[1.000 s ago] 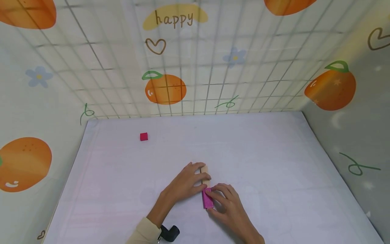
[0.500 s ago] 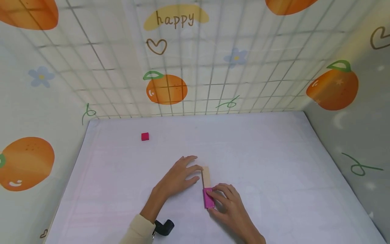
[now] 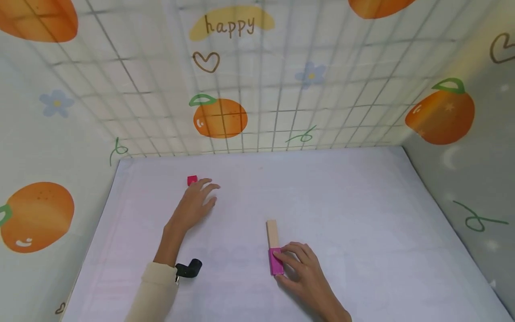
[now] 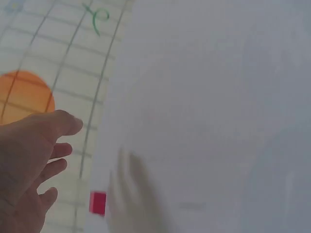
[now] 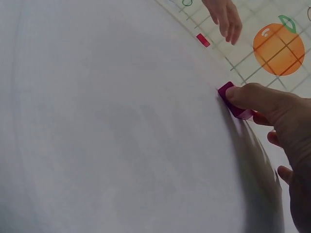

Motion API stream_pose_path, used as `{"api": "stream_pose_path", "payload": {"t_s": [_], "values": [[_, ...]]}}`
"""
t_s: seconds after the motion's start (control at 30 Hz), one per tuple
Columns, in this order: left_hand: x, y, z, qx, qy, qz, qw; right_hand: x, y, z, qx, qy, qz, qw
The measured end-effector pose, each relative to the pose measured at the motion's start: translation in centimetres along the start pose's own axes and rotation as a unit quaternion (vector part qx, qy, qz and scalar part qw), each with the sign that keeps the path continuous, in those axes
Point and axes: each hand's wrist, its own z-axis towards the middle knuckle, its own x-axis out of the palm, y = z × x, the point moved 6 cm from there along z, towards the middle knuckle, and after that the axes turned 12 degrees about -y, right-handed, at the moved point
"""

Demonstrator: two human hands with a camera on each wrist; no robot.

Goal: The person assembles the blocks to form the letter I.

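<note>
My left hand [image 3: 194, 205] hovers over the far left of the table with its fingers spread and relaxed, holding nothing. Just beyond its knuckles lies a small red cube [image 3: 192, 180], partly covered by the hand in the head view; the left wrist view shows the red cube [image 4: 98, 203] apart from the fingers. My right hand [image 3: 306, 272] pinches a magenta wooden block [image 3: 276, 264] between thumb and fingers on the tabletop. End to end with it, on the far side, lies a plain wood-coloured block [image 3: 272, 233].
A white sheet covers the table [image 3: 362, 214]. Behind it hangs a gridded cloth [image 3: 265, 89] printed with oranges, and similar cloth encloses both sides. A black camera mount [image 3: 190, 269] sticks out from the left wrist beside a beige sleeve [image 3: 154, 290].
My left hand has let go of the wood-coloured block and moved left and away, up to the red cube. The right hand stays on the magenta block; both blocks keep their place.
</note>
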Motion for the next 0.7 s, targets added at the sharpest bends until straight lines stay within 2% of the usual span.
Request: {"api": "stream_pose_path", "payload": {"t_s": [0.17,0.27,0.37,0.47,0.7], "values": [[-1.5,3.5,0.6,-0.032,-0.047,-0.004,0.9984,0.1,-0.1,-0.1,0.022,0.021,-0.006,0.9995],[-2.0,5.0,0.8,-0.063,-0.065,-0.004,0.9959,0.1,0.0,0.0,0.006,0.01,0.0,0.9999],[-2.1,6.3,1.1,-0.083,-0.069,0.002,0.9942,0.1,0.0,0.0,-0.013,-0.004,0.007,0.9999],[-2.0,7.2,1.5,-0.09,-0.069,0.004,0.9935,0.0,0.0,0.1,-0.019,-0.009,0.009,0.9997],[-1.3,8.7,2.1,-0.105,-0.051,0.001,0.9931,-0.2,0.2,0.1,-0.029,-0.02,0.012,0.9993]]}}
